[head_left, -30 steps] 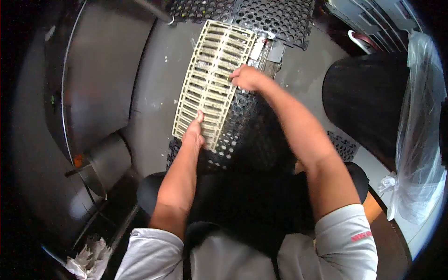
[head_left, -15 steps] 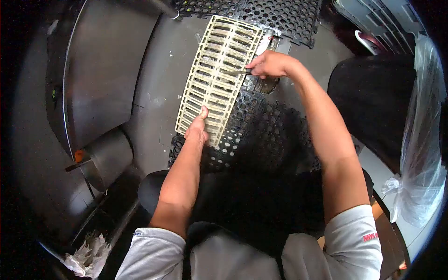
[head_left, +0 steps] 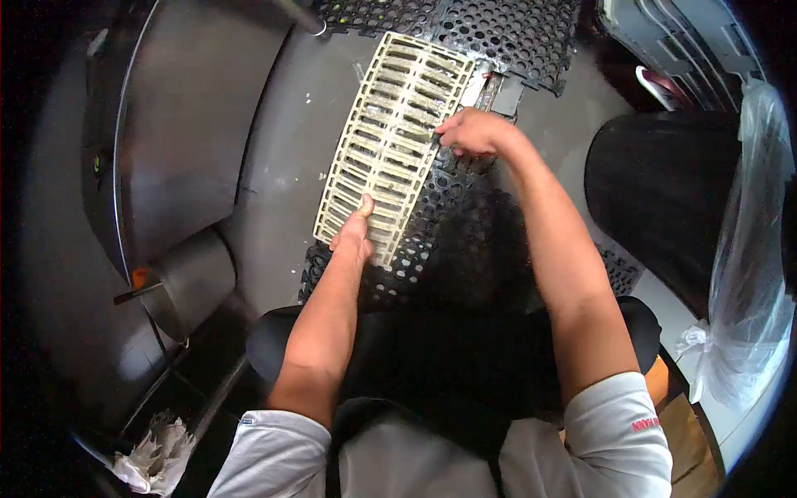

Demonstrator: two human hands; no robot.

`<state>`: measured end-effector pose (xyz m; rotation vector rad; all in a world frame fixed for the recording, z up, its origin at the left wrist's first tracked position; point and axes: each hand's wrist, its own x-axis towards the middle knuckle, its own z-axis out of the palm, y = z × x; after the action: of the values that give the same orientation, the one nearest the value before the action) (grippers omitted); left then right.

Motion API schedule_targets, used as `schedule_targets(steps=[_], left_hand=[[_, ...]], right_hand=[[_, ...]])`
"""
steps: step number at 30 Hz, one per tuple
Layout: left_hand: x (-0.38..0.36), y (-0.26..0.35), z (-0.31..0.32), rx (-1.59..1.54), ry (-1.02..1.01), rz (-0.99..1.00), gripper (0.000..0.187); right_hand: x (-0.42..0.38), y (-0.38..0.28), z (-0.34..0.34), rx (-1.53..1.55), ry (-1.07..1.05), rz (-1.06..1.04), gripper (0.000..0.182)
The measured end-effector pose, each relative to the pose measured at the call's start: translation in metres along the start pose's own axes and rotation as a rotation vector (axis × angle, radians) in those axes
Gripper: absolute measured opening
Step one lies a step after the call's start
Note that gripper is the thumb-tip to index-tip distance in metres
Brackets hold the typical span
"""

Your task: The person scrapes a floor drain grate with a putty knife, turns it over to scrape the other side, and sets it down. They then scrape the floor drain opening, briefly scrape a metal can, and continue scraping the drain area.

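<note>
A long cream drain grate (head_left: pixel 383 153) with rows of slots and grime in them lies at a slant over the floor. My left hand (head_left: pixel 355 234) is closed around its near end, the thumb on top and the other fingers underneath. My right hand (head_left: pixel 471 133) is closed at the grate's right edge, in its upper half. It holds a thin knife-like tool with a dark handle; the blade is hard to make out against the slots, and the fingers cover most of the handle.
Black perforated rubber mats (head_left: pixel 506 37) lie beyond and under the grate. Beside its right edge is a floor channel (head_left: pixel 490 95) with wet debris. A metal cabinet (head_left: pixel 191 108) stands left, grey crates (head_left: pixel 664 41) and a knotted clear plastic bag (head_left: pixel 739 249) right.
My right hand has shifted slightly left and down along the grate's edge, and less of the tool's blade shows. My left hand keeps its hold on the near end.
</note>
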<state>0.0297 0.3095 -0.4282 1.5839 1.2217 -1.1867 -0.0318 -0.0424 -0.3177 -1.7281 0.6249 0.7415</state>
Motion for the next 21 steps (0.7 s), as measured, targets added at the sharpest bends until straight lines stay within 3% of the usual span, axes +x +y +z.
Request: schedule_targets(steps=[2, 5, 6, 8, 10, 14, 15, 18, 21], left_hand=[[-0.003, 0.000, 0.000, 0.008, 0.055, -0.026, 0.160], [-0.001, 0.000, -0.001, -0.012, 0.028, 0.006, 0.158], [-0.007, -0.001, 0.000, -0.012, 0.020, 0.009, 0.152], [-0.021, -0.001, 0.004, -0.012, 0.003, 0.014, 0.142], [-0.030, 0.001, 0.006, -0.005, -0.086, 0.039, 0.125], [-0.041, -0.001, 0.009, 0.042, -0.181, 0.104, 0.098], [-0.062, 0.002, 0.015, 0.173, -0.148, 0.074, 0.101], [-0.059, 0.005, 0.015, 0.134, -0.120, 0.028, 0.099], [-0.050, 0.008, 0.014, 0.167, -0.144, 0.034, 0.106]], right_hand=[[-0.021, -0.005, -0.009, 0.205, -0.001, 0.091, 0.037], [-0.015, 0.011, 0.021, 0.304, 0.082, 0.024, 0.035], [-0.006, 0.025, 0.036, 0.345, 0.159, -0.012, 0.041], [0.003, 0.033, 0.058, 0.217, 0.291, -0.076, 0.042], [-0.007, 0.003, 0.075, 0.005, 0.435, 0.011, 0.040], [-0.037, -0.004, 0.057, -0.040, 0.359, -0.026, 0.039], [-0.034, -0.005, 0.055, 0.001, 0.316, 0.000, 0.039], [-0.013, -0.008, 0.084, -0.047, 0.473, 0.023, 0.038], [-0.020, -0.007, 0.074, 0.042, 0.420, 0.017, 0.040]])
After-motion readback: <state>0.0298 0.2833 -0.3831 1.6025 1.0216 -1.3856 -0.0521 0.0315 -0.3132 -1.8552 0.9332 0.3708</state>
